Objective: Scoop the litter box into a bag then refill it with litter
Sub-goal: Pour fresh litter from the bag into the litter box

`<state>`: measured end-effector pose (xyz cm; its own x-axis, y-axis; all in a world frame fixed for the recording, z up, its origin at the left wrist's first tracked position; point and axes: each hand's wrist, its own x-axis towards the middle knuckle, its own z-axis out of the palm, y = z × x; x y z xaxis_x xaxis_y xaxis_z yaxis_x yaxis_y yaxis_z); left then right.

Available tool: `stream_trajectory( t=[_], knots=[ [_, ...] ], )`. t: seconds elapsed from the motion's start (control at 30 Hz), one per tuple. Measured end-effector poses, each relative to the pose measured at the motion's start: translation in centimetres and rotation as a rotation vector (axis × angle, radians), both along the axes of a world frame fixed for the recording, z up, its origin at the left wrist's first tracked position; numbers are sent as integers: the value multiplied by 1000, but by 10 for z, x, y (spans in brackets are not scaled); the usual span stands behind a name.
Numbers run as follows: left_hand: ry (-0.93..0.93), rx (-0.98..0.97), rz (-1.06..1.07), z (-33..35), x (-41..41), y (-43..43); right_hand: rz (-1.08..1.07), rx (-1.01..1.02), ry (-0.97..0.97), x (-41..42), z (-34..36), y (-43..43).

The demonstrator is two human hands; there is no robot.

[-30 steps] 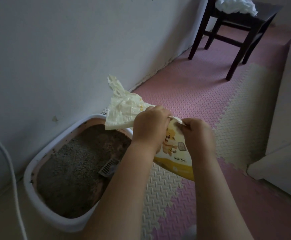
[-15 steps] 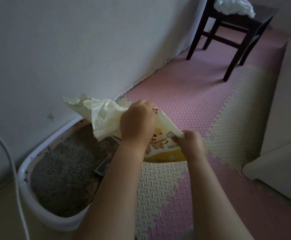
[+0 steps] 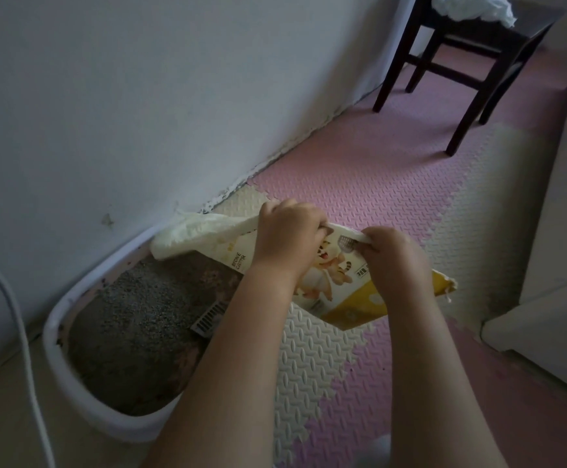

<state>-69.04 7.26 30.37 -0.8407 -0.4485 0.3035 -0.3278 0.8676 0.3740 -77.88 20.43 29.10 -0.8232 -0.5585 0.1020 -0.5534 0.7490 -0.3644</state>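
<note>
A yellow-and-white litter bag with a cartoon cat printed on it hangs tipped over the right end of the white litter box. My left hand grips the bag's upper edge and my right hand pinches that edge further right. The bag's crumpled pale top points left over the box's far corner. Grey litter fills the box, with bare brown patches near the right side. A grey slotted scoop lies in the litter beside my left forearm.
The box stands against a white wall on pink and cream foam floor tiles. A white cord runs down the left. A dark wooden chair with a white cloth stands far right. White furniture borders the right.
Both hands have swung the bag from upright to tipped sideways over the box, its crumpled top dropping to the left. My right hand has shifted right along the edge.
</note>
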Motion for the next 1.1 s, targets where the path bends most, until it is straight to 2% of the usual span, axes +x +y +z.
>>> stream_trajectory(
  t=[0.1, 0.2, 0.27, 0.4, 0.43, 0.5, 0.57, 0.67, 0.77, 1.0, 1.1],
  knots=[
    [57, -83, 18, -4, -3, 3, -10, -41, -91, -2, 2, 2],
    [109, -113, 25, -5, -5, 10, -69, -226, -241, -4, 5, 4],
    [142, -120, 30, -5, -5, 11, -90, -272, -325, -5, 3, 8],
    [184, -143, 57, -2, -1, 1, -278, -25, -322, -19, -12, 23],
    [187, -149, 60, 0, 0, -1, -330, -45, -372, -22, -15, 25],
    [189, -156, 72, 2, 1, -3, -388, -212, -544, -24, -18, 26],
    [192, -158, 96, 2, 1, -5, -398, -268, -633, -20, -20, 25],
    [196, -153, 143, 1, 2, -9, -367, -260, -574, -17, -21, 25],
    [221, -140, 185, 1, 2, -13, -370, -418, -500, -17, -17, 24],
    [212, -85, 226, -5, 5, -22, -357, -609, -193, -15, -5, 14],
    [201, -22, 228, -7, 3, -22, -342, -621, -81, -10, 6, 10]
  ],
)
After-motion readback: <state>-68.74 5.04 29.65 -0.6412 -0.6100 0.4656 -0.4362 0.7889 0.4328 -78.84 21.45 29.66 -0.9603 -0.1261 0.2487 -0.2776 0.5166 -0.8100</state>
